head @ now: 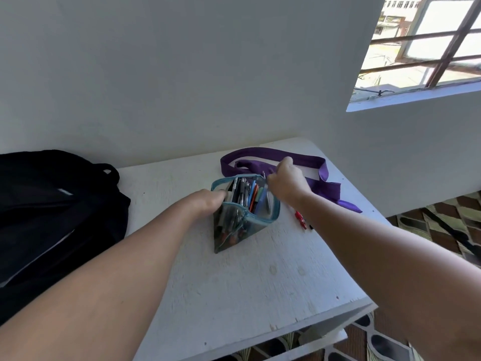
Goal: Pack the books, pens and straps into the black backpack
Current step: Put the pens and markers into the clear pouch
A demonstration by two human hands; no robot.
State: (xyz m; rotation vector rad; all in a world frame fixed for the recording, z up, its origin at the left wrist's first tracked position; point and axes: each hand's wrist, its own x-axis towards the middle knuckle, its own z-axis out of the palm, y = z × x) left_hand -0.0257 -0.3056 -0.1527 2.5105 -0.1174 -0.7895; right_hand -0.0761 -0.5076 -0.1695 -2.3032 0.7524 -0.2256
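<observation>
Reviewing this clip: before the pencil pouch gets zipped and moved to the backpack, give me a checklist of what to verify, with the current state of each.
1. Pouch held steady: ok. The left hand grips the near rim of the clear pencil pouch.
2. Zipper end held: cannot tell. The right hand is curled at the far rim, its fingertips hidden.
3. Pens inside the pouch: ok, upright in the open mouth.
4. All pens collected: not ok. A red pen lies on the white table, right of the pouch.
5. Purple strap packed: not ok, lying behind the pouch.
6. Black backpack open: cannot tell.
</observation>
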